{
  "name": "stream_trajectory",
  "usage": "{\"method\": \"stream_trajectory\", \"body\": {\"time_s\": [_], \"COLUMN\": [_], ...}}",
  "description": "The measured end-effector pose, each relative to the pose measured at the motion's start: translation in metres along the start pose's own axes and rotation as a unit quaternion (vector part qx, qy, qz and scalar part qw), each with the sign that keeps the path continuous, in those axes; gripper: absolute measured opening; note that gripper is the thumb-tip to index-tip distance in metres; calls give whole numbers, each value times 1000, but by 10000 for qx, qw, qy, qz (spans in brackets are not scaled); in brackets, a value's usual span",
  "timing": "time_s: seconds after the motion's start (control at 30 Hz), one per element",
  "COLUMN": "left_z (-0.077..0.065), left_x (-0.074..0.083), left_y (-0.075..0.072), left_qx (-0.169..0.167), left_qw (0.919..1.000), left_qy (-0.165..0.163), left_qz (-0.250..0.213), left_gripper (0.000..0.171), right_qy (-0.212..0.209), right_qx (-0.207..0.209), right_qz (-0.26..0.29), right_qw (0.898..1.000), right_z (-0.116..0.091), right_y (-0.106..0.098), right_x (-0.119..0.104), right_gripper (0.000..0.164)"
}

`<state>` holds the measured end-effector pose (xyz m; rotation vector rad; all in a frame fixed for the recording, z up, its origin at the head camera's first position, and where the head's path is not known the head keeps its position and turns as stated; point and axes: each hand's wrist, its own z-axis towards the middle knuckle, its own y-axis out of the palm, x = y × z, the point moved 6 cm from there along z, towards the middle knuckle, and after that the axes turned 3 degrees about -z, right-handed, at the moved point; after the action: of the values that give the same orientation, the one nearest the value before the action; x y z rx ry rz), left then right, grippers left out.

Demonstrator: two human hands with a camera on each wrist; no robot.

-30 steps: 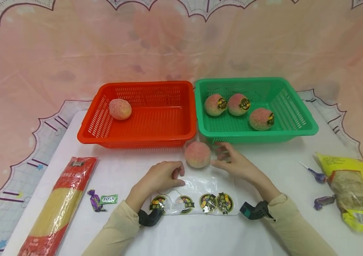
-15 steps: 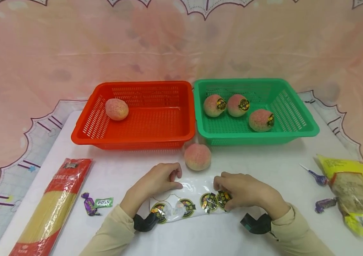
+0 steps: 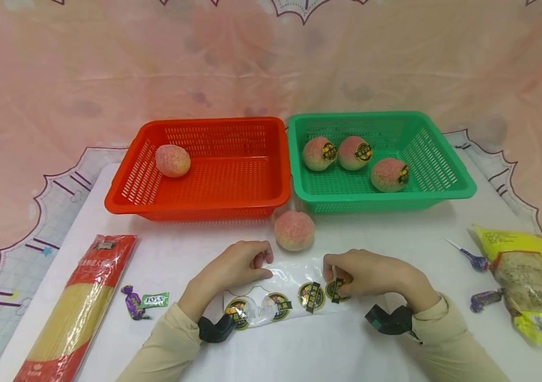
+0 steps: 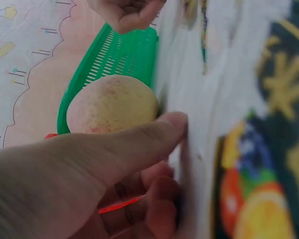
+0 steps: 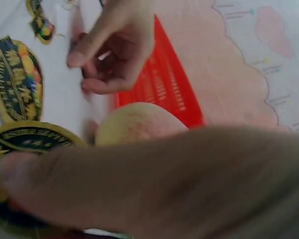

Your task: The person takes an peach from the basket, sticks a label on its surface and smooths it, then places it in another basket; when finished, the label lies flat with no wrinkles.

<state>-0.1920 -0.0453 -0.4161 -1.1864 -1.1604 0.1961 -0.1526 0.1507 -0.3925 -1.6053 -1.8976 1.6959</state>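
A clear sheet of round fruit stickers [image 3: 295, 273] lies on the table before the person. At its right end the right hand [image 3: 371, 273] pinches the sheet by the outermost sticker [image 3: 335, 290]; in the right wrist view the thumb [image 5: 25, 174] lies across a sticker and the other fingers are hidden. The left hand [image 3: 235, 265] rests at the upper left edge of the sheet, fingers loosely curled and thumb tip [image 4: 174, 122] at the sheet. Just beyond both hands sits a peach [image 3: 294, 231] with no sticker showing.
A red basket [image 3: 213, 207] holds one peach [image 3: 173, 161]. Beside it, a green basket [image 3: 385, 200] holds three stickered peaches. Noodles [image 3: 77, 307], a purple candy [image 3: 133, 302] and a green candy [image 3: 155, 300] lie left; a lollipop [image 3: 478, 262], another candy [image 3: 486, 300] and a yellow bag [image 3: 533, 286] right.
The right hand has come from beside the peach down to the sheet's right end and taken hold there. The sheet has tilted slightly, right end away. The left hand stays nearly in place.
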Motion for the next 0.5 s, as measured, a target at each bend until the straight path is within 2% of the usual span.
{"method": "stream_trajectory", "body": {"time_s": [0.13, 0.23, 0.37, 0.43, 0.5], "left_z": [0, 2, 5, 5, 6], "left_x": [4, 7, 10, 11, 11], "left_y": [-2, -7, -16, -21, -22], "left_qx": [-16, 212, 913, 1241, 1410], "left_qw": [9998, 9989, 9951, 9913, 9880], "left_qy": [135, 146, 44, -42, -133], "left_qz": [-167, -382, -384, -434, -618], "left_gripper": [12, 7, 13, 22, 34], "right_qy": [-610, -829, -686, -551, -418], "right_qx": [308, 800, 1784, 2254, 2604], "right_qz": [190, 455, 818, 938, 1017], "right_qw": [9975, 9923, 9781, 9682, 9592], "right_z": [2, 6, 15, 19, 24], "right_y": [-11, -20, -29, -31, -32], "right_x": [-1, -1, 1, 2, 2], "right_gripper": [11, 6, 10, 13, 15]}}
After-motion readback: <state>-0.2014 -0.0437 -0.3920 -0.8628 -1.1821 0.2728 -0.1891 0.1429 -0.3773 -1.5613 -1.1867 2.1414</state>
